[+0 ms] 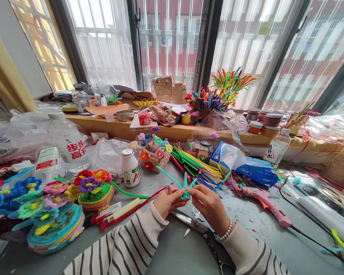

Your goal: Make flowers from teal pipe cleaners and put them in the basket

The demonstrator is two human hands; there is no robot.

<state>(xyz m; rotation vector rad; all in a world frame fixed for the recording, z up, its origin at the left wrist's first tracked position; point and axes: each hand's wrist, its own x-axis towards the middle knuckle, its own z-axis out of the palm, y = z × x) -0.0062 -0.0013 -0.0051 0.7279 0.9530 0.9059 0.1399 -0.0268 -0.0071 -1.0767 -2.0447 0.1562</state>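
Scissors [200, 225] lie toward the near edge of the tabletop [172, 256], beneath the left hand [166, 200] and right hand [208, 205], each grip pinched on a teal pipe-cleaner piece [185, 194] seemingly half made, base looped, ends straight, while finished-looking flowers [88, 184] crowd the left edge.

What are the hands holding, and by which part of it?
The left hand and right hand hold a turquoise pipe-cleaner piece, pinched at its looped lower part.

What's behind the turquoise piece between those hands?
Beyond the turquoise piece, a bundle of coloured fuzzy stems lies on the grey table. Whatever the left hand and right hand cover can't be seen.
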